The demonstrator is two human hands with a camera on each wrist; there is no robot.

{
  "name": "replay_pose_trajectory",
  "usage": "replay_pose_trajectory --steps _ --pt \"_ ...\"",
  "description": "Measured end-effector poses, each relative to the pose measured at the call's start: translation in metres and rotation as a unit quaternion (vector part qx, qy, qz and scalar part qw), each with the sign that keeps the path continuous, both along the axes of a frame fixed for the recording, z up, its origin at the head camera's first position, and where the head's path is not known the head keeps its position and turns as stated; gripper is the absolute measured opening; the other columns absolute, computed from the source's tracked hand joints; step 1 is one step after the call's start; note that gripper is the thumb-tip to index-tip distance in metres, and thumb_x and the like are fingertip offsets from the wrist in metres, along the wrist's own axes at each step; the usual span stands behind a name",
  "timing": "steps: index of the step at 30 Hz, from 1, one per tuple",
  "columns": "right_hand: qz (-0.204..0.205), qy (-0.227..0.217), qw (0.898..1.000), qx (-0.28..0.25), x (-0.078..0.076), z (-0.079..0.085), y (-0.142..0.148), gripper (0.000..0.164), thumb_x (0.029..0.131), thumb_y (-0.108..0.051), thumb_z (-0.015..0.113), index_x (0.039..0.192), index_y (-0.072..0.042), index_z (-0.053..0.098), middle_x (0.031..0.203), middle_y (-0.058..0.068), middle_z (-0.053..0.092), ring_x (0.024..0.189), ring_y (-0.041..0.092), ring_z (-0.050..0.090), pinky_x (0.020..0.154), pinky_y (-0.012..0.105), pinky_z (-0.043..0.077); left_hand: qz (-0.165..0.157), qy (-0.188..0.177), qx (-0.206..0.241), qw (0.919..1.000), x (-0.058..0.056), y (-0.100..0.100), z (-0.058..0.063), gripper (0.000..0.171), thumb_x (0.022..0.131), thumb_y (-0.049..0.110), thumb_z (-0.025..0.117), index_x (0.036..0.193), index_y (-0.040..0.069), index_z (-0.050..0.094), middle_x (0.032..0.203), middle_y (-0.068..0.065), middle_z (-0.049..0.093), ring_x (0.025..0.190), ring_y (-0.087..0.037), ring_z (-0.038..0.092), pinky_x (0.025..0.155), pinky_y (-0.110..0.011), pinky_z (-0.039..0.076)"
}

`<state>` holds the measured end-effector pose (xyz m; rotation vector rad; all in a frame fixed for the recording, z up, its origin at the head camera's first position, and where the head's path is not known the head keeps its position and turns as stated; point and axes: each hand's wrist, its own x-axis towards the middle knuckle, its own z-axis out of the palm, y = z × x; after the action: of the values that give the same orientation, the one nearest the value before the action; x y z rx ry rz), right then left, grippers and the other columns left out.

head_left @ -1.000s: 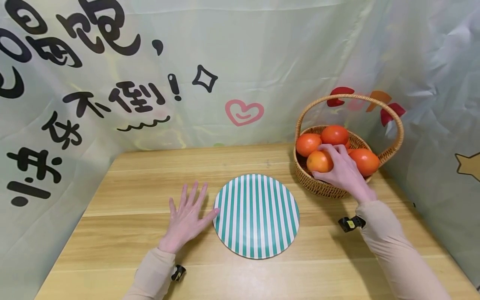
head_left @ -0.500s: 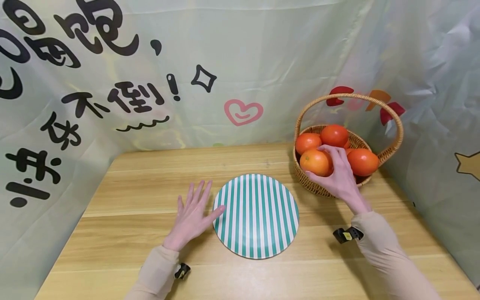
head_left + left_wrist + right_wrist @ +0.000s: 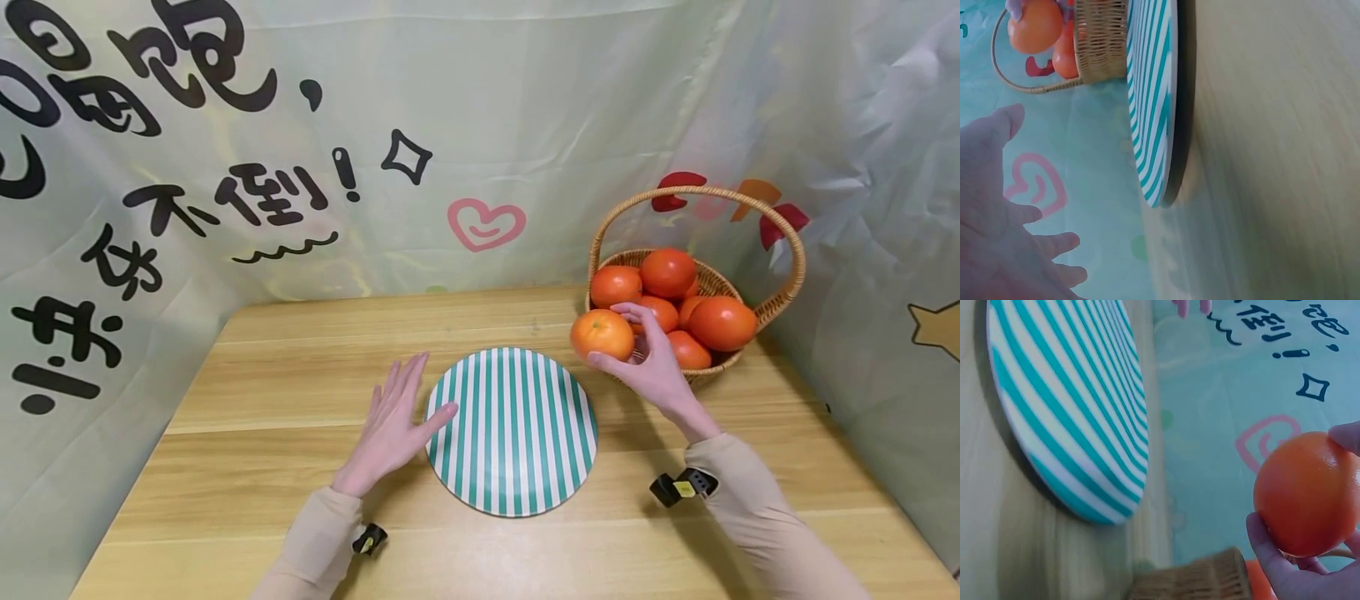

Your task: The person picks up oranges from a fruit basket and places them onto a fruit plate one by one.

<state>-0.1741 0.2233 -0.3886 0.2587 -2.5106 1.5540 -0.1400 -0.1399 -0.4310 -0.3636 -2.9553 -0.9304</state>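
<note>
My right hand (image 3: 656, 371) pinches an orange (image 3: 602, 335) between thumb and fingers, held up at the left front rim of a wicker basket (image 3: 799, 262). The right wrist view shows the orange (image 3: 1307, 494) round and glossy, with fingertips on opposite sides. Several more orange-red fruits (image 3: 722, 323) are heaped in the basket. A round plate (image 3: 513, 433) with green and white stripes lies on the table, left of the basket. Beside its left edge, my left hand (image 3: 390, 429) is held with straight, spread fingers and nothing in it; the thumb overlaps the plate's edge in the head view.
The wooden table (image 3: 247, 467) ends against a printed cloth backdrop (image 3: 570, 100) at the back and sides. The basket's tall arched handle rises over the fruit. Both wrists wear a small black camera (image 3: 369, 539).
The right hand has lifted the orange out of the basket and carried it left, uncovering other fruit. The left hand has shifted slightly right, its thumb further over the plate, and turned more side-on.
</note>
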Motion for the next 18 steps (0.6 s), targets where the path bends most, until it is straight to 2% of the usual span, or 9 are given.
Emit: replay_pose_trajectory --steps 5,10,14,18 --pt "0.046 -0.033 0.997 -0.057 0.000 -0.006 -0.012 0.066 0.089 -0.011 0.074 0.146 -0.010 0.042 0.136 0.006 0.048 0.107 0.008 0.057 0.086 0.012 0.052 -0.003 -0.009 0.035 0.9994 -0.002 0.002 0.003 0.090 0.094 0.064 0.054 0.163 0.021 0.014 0.169 -0.009 0.017 0.158 -0.036 0.004 0.124 -0.072 0.004" --pt "0.087 -0.078 0.990 -0.084 -0.005 -0.018 -0.024 0.067 0.089 -0.007 0.072 0.147 -0.008 0.040 0.137 0.013 0.047 0.107 0.007 0.058 0.089 0.014 0.052 -0.005 -0.018 0.047 0.9987 -0.005 0.001 0.003 0.090 0.095 0.061 0.055 0.162 0.019 0.015 0.169 -0.011 0.018 0.157 -0.039 0.008 0.124 -0.071 0.004" --pt "0.105 -0.095 0.987 -0.076 -0.013 -0.025 -0.033 0.066 0.087 -0.009 0.074 0.145 -0.007 0.042 0.138 0.016 0.048 0.114 0.017 0.056 0.094 0.017 0.050 -0.006 -0.021 0.051 0.9985 -0.006 0.000 0.002 0.089 0.095 0.059 0.056 0.162 0.018 0.015 0.168 -0.012 0.020 0.156 -0.041 0.011 0.124 -0.072 0.004" --pt "0.118 -0.114 0.985 -0.059 -0.021 -0.028 -0.043 0.066 0.086 -0.012 0.075 0.143 -0.006 0.042 0.140 0.019 0.048 0.120 0.032 0.056 0.097 0.027 0.050 -0.008 -0.030 0.054 0.9981 -0.007 -0.002 0.000 0.088 0.095 0.057 0.058 0.162 0.016 0.017 0.168 -0.013 0.022 0.156 -0.041 0.011 0.124 -0.071 0.003"
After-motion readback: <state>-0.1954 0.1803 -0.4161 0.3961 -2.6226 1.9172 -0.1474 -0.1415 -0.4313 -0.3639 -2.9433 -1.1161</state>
